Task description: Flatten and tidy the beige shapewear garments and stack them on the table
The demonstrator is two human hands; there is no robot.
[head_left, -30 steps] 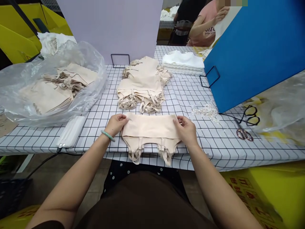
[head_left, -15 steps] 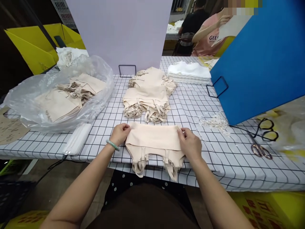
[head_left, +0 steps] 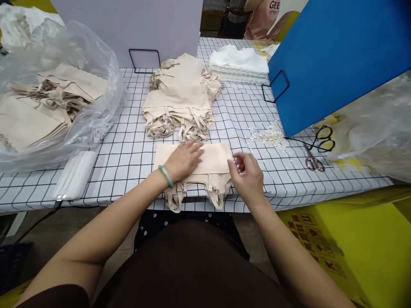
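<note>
- Beige top (head_left: 215, 158) is lying flat at the near edge of the checked table (head_left: 128, 141), its plain band facing away from the wearer and its straps (head_left: 216, 199) pointing back toward the wearer's lap.
- Left hand (head_left: 183, 163) is no longer pinching the far left corner; it is now lying palm down across the band, fingers slightly spread, pressing rather than gripping.
- Right hand (head_left: 246, 171) is staying by the right edge, but its pinch is loosening: thumb and curled fingers are standing apart with a small gap, and nothing is showing between them. Whether the thumb is touching the cloth, I cannot tell.
- Work on this piece is, I judge, shifting from stretching it straight between two corners to smoothing it down, since the cloth is now resting on the table without both hands pulling it.
- White box (head_left: 75, 175) with a cable is sitting to the left, while the brown-handled scissors (head_left: 314, 163) are lying well apart to the right.
- Small white scraps (head_left: 271, 134) are lying scattered near the blue board (head_left: 321, 64).
- Beige pile (head_left: 180, 96), strappy like the top, is waiting just beyond it.
- White cloth stack (head_left: 239, 64) is standing farther back, right of that pile.
</note>
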